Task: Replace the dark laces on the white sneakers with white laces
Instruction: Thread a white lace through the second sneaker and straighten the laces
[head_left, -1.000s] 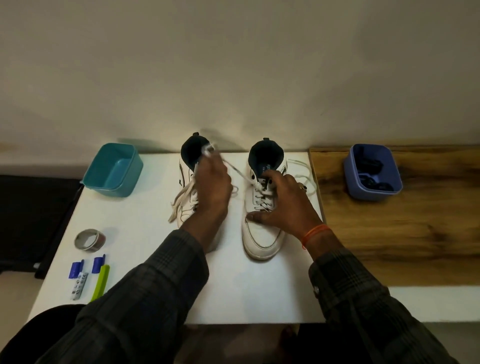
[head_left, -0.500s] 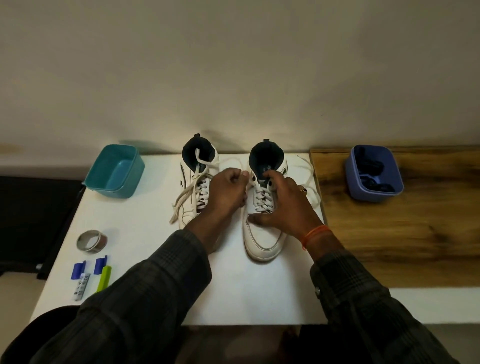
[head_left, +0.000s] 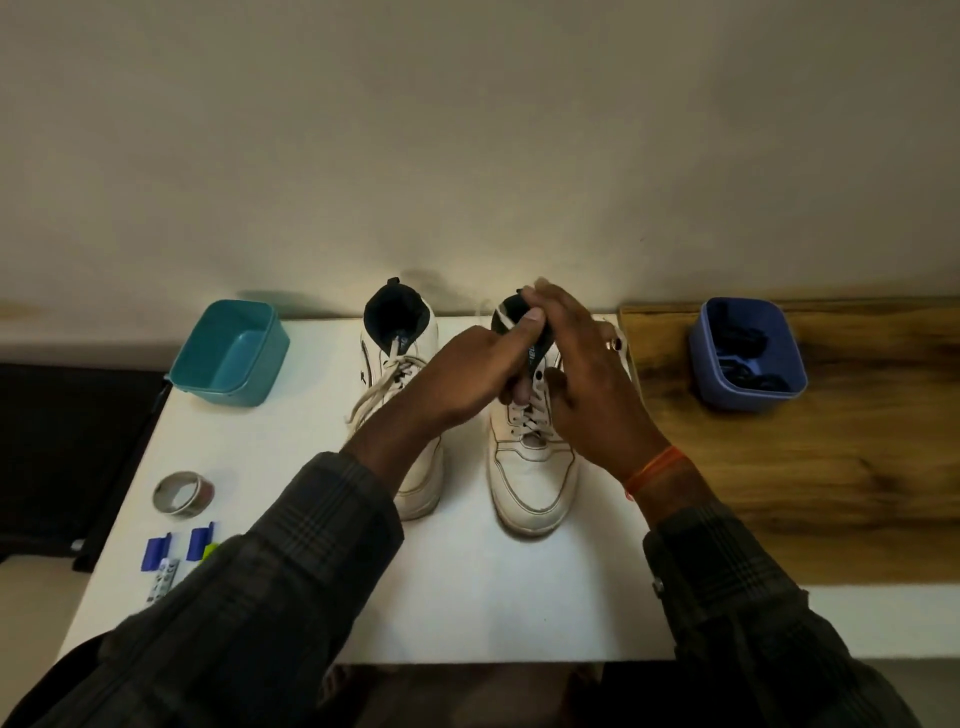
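Far left of the grip, a teal tub sits at the back of the white desk, with a tape roll and small blue clips nearer the person. Just left of the grip stands the left sneaker, already threaded with a white lace whose ends lie loose over its side.

The grip itself is on the right sneaker. The left hand reaches across and pinches the dark tongue near the collar, thumb on top, with a strand of white lace caught beside the thumb. The right hand crowds in from the other side, fingers curled at the upper eyelets; what they actually hold is hidden, so I cannot tell.

Lower rows look laced in white, so this seems to be the top of the last shoe.

Risks: pulling the tongue up hard could tip the sneaker backward, and the pinched strand could slip out of its eyelet or draw unevenly.

Well right of the grip, on the wooden surface, a blue tub holds dark laces.
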